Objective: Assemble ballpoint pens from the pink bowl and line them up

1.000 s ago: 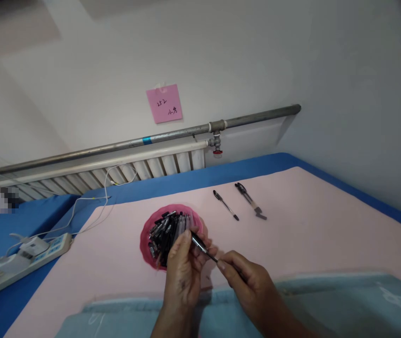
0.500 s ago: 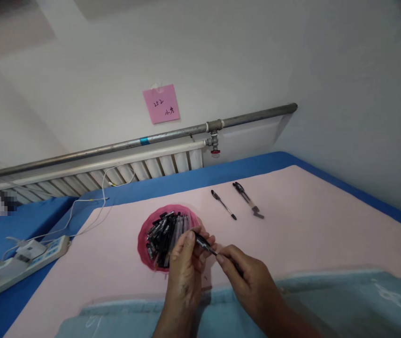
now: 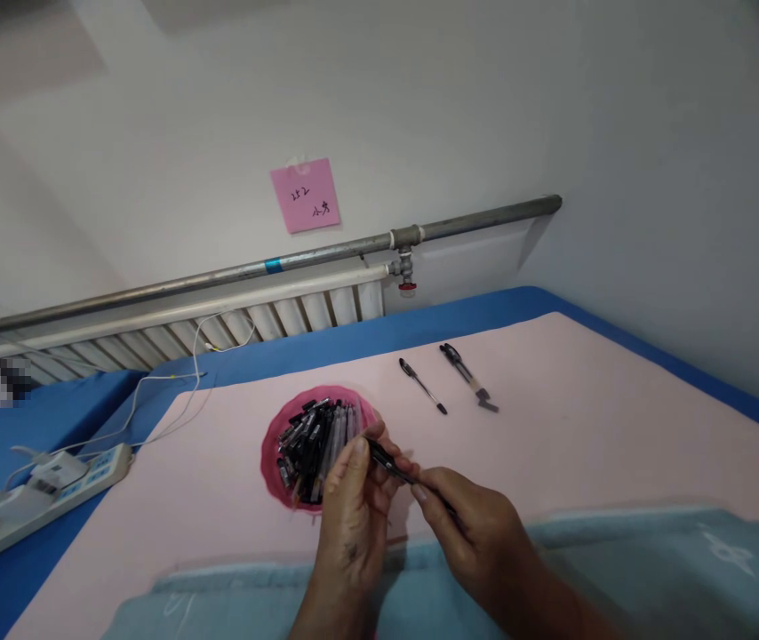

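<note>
Black pen (image 3: 386, 460) spans the gap between the two hands, raised above the pink mat (image 3: 593, 400) toward the near edge of the desk (image 3: 469, 313), just right of a scalloped pink bowl (image 3: 268, 469). The left hand (image 3: 354, 507) is clamped on the thicker, upper-left end, thumb on top and fingers curled beneath. The right hand (image 3: 476, 524) pinches the slimmer lower end between thumb and forefinger, its other fingers folded in. How the pen's parts join is hidden by the fingertips.

The step in hand seems to be working the pen's two ends along one line. To do it well, let the left grip be the steady one, line the right wrist up with the barrel, and apply force straight along its length; a skewed push could bend or jam the slim part. Pinching close to the middle should give better control, and a little more room from the bowl would spare the pens (image 3: 316, 449) heaped inside. Toward the mat's far edge lie a single capped pen (image 3: 423, 387) and, right of it, a small pen bundle (image 3: 465, 371), both well clear of the fingers.
</note>
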`<state>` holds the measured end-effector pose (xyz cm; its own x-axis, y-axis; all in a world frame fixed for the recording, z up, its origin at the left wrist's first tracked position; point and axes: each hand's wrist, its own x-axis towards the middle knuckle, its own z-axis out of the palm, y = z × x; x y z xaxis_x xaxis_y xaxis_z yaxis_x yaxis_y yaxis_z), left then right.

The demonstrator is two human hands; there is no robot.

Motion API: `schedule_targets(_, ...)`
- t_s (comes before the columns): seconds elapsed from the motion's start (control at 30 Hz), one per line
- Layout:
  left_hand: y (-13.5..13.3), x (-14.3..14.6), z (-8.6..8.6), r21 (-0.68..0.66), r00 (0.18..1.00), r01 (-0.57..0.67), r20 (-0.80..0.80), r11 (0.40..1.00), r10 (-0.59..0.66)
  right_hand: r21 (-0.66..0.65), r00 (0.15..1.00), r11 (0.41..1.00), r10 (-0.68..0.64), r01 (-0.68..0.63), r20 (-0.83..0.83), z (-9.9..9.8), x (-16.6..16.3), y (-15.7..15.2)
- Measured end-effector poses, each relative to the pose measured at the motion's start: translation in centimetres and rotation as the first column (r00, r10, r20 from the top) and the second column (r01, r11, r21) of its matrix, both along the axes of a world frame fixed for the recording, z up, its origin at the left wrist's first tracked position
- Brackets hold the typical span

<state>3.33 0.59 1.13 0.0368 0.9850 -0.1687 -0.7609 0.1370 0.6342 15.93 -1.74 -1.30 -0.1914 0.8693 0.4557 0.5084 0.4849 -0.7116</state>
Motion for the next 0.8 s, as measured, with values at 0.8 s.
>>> schedule_targets(0.8,1.3,-2.7,-0.1,0.024,1.000,0.002,0.024,1.000,-0.002,-0.207,0.927,0.973,-0.016,0.101,0.375,-0.7,1.8,1.7)
